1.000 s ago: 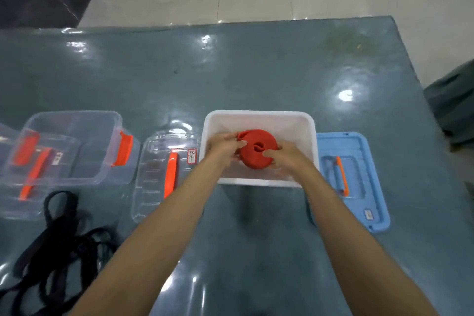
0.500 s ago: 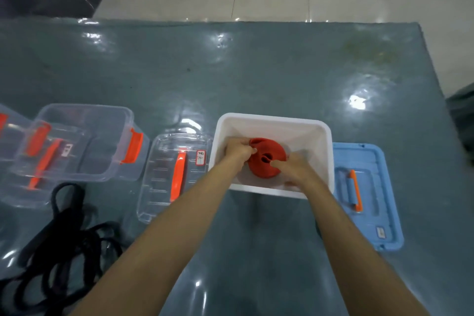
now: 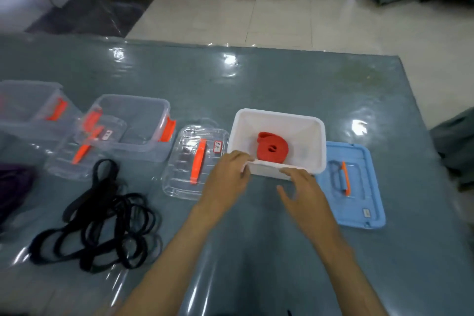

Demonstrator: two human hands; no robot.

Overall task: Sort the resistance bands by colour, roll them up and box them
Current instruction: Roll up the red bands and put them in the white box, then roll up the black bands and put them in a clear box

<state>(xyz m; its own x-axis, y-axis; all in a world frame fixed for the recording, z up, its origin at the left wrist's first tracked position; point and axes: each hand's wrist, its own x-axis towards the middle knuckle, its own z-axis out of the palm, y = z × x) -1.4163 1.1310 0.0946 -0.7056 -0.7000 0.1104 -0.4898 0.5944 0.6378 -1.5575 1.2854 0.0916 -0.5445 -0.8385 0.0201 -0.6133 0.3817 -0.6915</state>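
Nearest, a tangle of black bands (image 3: pixel 95 223) lies loose on the bench (image 3: pixel 282 90), left of both forearms. The left hand (image 3: pixel 227 174) rests at the near rim of the white box (image 3: pixel 318 136), fingers relaxed and gripping nothing. The right hand (image 3: pixel 302 188) hovers just short of that rim, fingers spread and empty. Beyond both hands the rolled red band (image 3: pixel 272 147) sits inside the box, clear of the fingers. A blue lid (image 3: pixel 359 187) lies to the right, a clear lid (image 3: pixel 195 161) to the left.
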